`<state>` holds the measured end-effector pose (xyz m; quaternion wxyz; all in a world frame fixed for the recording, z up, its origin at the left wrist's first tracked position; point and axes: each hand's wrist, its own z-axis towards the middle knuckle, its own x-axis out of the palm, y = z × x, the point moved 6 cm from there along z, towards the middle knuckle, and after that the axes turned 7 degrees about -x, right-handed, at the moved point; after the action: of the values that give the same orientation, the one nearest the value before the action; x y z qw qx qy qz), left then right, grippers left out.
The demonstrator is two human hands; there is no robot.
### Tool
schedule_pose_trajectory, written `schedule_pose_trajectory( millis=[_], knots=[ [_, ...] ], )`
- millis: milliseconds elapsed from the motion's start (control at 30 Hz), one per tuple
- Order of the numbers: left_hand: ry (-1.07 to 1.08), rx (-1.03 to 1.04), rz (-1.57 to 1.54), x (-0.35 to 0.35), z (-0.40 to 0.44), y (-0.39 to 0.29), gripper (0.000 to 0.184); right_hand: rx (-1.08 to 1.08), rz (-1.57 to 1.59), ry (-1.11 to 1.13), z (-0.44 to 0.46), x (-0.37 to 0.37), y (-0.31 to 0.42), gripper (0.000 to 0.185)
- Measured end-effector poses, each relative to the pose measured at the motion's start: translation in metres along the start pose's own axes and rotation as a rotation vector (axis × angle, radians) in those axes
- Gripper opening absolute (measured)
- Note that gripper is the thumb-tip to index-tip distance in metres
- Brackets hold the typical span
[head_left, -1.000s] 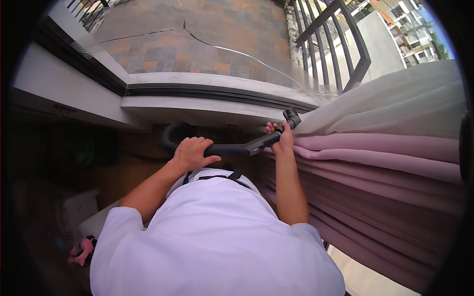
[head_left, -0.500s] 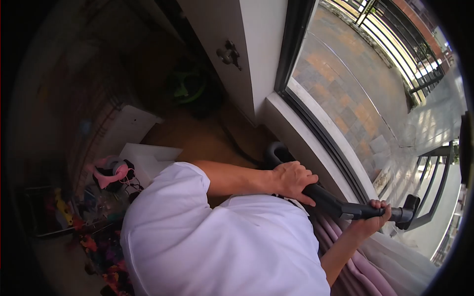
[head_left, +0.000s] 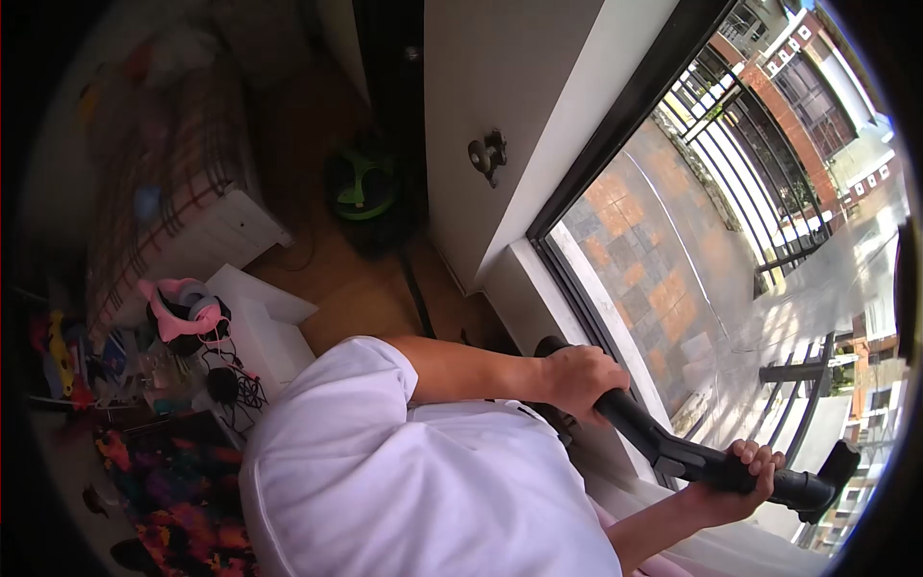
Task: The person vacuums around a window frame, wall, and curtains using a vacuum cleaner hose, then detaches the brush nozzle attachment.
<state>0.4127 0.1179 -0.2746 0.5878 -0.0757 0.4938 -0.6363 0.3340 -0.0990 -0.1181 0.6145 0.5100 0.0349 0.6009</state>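
My left hand (head_left: 582,377) is wrapped round the black curved handle (head_left: 551,344) of a vacuum cleaner wand. Further along, the fingers of my right hand (head_left: 740,481) close round the lower part of the wand (head_left: 663,447). A short black brush-like nozzle (head_left: 835,481) sits at the wand's far end, by the glass and a sheer curtain. On the floor stands a green and black vacuum cleaner (head_left: 365,188). Its dark hose (head_left: 415,293) runs over the floor towards me and is partly hidden behind my left arm.
A large window (head_left: 654,240) with a dark frame is on the right, beside a white door (head_left: 514,106) with a knob. A bed (head_left: 173,183) with a checked cover stands left. Pink headphones (head_left: 183,308) and cables lie near a white desk (head_left: 260,337).
The view has swung, bringing more of the bed, vacuum cleaner and outdoors into sight. The wand's nozzle end now appears lower and further right. Both hands keep their hold.
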Motion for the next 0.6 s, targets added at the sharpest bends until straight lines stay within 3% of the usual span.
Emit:
schedule_pose_trajectory(
  millis=[33, 233, 300, 367, 400, 433, 500, 567, 600],
  knots=[
    [-0.113, 0.027, 0.066, 0.002, -0.003, -0.004, 0.044, 0.037, -0.025, -0.037, 0.006, -0.011, 0.001, 0.013],
    [-0.121, -0.012, 0.083, 0.032, -0.011, -0.005, 0.038, 0.101, -0.220, -0.239, -0.002, -0.031, -0.003, 0.019],
    [-0.113, -0.027, 0.064, 0.024, -0.022, -0.004, 0.039, 0.128, -0.147, -0.130, -0.022, -0.008, -0.006, 0.019],
    [-0.114, -0.010, -0.039, 0.005, -0.043, -0.004, 0.048, 0.129, -0.097, 0.116, -0.043, 0.008, -0.010, 0.032],
    [-0.176, 0.014, -0.054, -0.005, -0.053, -0.007, 0.047, 0.127, -0.104, 0.232, -0.056, 0.023, -0.012, 0.040],
    [-0.237, 0.039, -0.067, -0.016, -0.062, -0.009, 0.047, 0.176, -0.153, 0.460, -0.068, 0.036, -0.017, 0.066],
    [-0.333, -0.033, -0.099, -0.037, -0.084, 0.003, 0.040, 0.195, -0.117, 0.625, -0.082, 0.058, -0.030, 0.081],
    [-0.507, -0.115, -0.132, -0.063, -0.113, 0.015, 0.030, 0.319, -0.182, 0.677, -0.089, 0.024, -0.051, 0.084],
    [-0.581, -0.256, -0.020, -0.078, -0.134, 0.032, 0.027, 0.392, -0.296, 0.731, -0.089, 0.011, -0.057, 0.080]
  ],
)
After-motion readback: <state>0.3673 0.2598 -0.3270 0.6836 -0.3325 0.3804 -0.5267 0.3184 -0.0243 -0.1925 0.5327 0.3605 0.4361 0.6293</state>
